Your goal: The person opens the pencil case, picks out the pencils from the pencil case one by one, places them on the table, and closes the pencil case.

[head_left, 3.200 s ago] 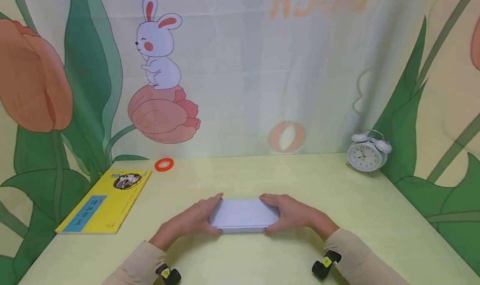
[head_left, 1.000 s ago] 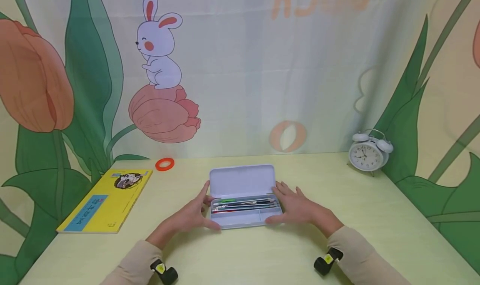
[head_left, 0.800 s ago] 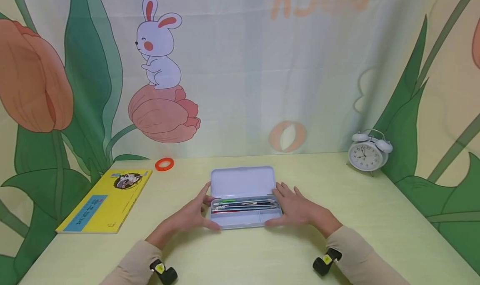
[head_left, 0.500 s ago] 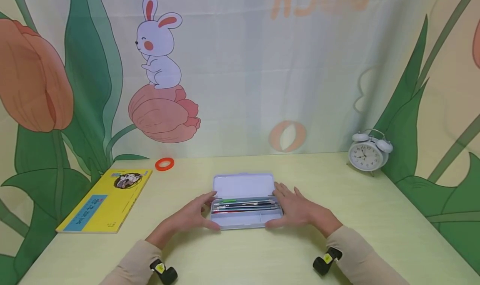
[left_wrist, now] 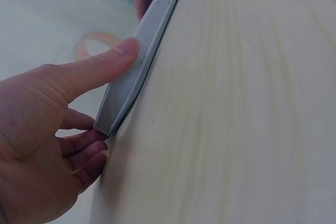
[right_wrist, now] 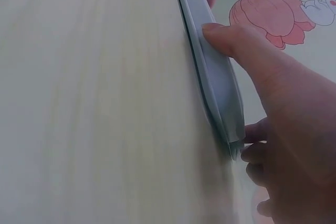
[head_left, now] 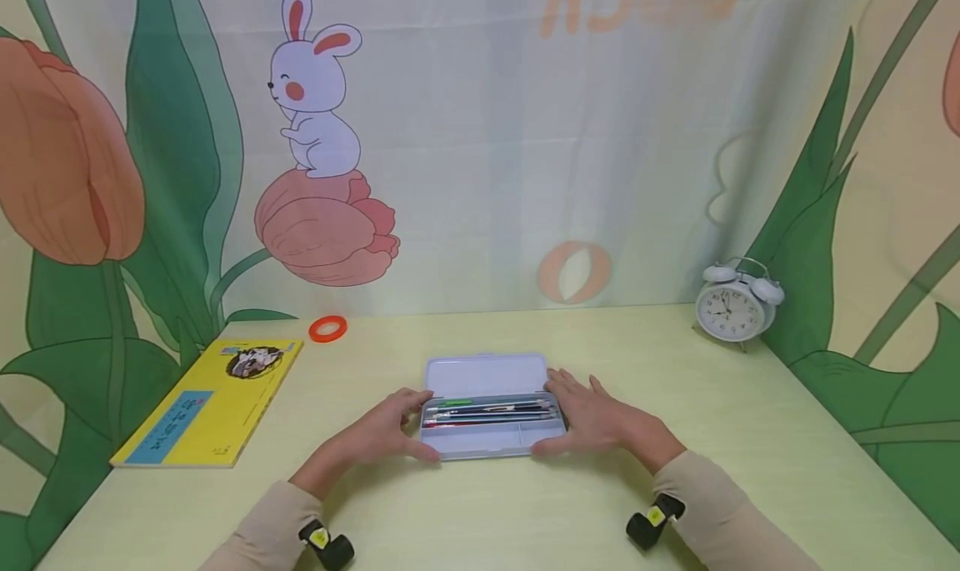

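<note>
One white pencil case (head_left: 471, 444) on the desk (head_left: 487, 517), lid (head_left: 486, 377) tilted back, several pens (head_left: 487, 411) inside, left hand (head_left: 378, 431) and right hand (head_left: 596, 417) half-spread, gripping its ends, one yellow book (head_left: 213, 404), one orange ring (head_left: 312, 329), one clock (head_left: 729, 313)

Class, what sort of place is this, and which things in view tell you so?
Probably a study desk, perhaps a staged one: an open pencil case holding pens or pencils, a yellow book and a white alarm clock share a pale tabletop.
</note>
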`<state>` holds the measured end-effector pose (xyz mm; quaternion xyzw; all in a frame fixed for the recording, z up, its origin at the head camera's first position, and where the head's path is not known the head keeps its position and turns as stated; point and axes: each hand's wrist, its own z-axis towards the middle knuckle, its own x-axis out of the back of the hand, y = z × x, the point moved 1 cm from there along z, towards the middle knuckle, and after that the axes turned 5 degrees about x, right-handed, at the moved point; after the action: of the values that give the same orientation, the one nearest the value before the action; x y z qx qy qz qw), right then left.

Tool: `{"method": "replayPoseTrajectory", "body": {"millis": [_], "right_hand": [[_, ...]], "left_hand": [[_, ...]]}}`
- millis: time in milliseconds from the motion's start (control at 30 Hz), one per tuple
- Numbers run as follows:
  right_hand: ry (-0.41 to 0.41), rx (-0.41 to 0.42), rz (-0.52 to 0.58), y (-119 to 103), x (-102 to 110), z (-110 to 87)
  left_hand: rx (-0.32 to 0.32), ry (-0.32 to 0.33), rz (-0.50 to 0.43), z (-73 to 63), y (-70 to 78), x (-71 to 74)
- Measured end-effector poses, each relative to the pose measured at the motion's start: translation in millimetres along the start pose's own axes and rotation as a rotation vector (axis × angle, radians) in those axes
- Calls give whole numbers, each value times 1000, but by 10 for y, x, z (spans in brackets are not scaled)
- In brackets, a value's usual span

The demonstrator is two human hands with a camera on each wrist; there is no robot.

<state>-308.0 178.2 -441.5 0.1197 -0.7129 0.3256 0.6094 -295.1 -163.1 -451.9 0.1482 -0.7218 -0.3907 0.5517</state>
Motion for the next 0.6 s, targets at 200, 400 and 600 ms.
{"method": "replayPoseTrajectory", "body": {"millis": [200,400,600], "right_hand": [[4,23,-14,-25,7,4],[36,45,-56,-51,56,11],[132,140,-75,-121,82,41]], "left_hand": [[-15,-6,-10,-9,-18,12],[-35,-9,-14,-7,-60,4],[-56,-9,-25,-3,-64,5]]}}
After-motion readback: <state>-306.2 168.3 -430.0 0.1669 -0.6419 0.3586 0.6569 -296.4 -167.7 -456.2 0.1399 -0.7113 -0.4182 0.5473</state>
